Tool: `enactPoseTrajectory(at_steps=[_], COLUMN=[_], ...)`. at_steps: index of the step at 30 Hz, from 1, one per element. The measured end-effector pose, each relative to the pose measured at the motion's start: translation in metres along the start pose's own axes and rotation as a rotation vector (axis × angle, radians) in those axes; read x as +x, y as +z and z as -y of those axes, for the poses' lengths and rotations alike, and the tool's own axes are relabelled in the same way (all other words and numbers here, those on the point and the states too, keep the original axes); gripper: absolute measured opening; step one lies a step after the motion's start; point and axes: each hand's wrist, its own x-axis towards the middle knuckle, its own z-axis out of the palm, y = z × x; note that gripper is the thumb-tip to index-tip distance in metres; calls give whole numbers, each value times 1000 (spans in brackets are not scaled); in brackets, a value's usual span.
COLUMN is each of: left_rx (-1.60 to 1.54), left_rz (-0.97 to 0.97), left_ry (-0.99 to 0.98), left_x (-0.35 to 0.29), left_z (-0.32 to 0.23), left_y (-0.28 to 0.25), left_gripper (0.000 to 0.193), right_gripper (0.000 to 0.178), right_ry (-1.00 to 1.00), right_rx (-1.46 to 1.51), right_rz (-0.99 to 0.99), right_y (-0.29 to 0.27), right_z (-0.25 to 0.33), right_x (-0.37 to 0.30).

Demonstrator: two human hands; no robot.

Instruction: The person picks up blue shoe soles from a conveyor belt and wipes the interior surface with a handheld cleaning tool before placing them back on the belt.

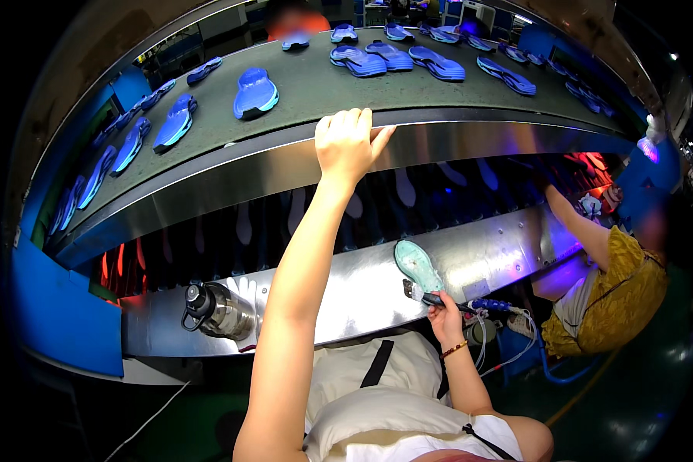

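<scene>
My left hand reaches far forward to the conveyor's metal rim. Its fingers lie over the edge of the dark belt and the thumb points off to the right; I see nothing held in it. Low and to the right, my right hand is closed round the handle of a brush, whose head has dark and whitish parts. Right behind the brush, a pale teal shoe sole lies on the metal ledge, its lower end partly covered by the brush and fingers.
Several blue shoe soles ride on the dark belt. A dark-lidded bottle and a white glove lie on the ledge. Shoe parts fill the lower level, lit red at its ends. A co-worker in yellow reaches in at right.
</scene>
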Motion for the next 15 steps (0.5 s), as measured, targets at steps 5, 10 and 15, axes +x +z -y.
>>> enactPoseTrajectory(at_steps=[5,10,15], left_rx=[-6,-10,-24], left_rz=[1,-49,-51], left_ry=[-6,13,13], left_x=[0,0,0], left_z=[0,0,1], left_y=[1,5,6], left_gripper=[36,38,38], right_gripper=[20,20,20], right_ry=[8,7,24], right_rx=[-10,-4,-39], right_rz=[-11,-30,-24], right_y=[1,2,-2], right_z=[0,1,-1], right_x=[-2,-1,0])
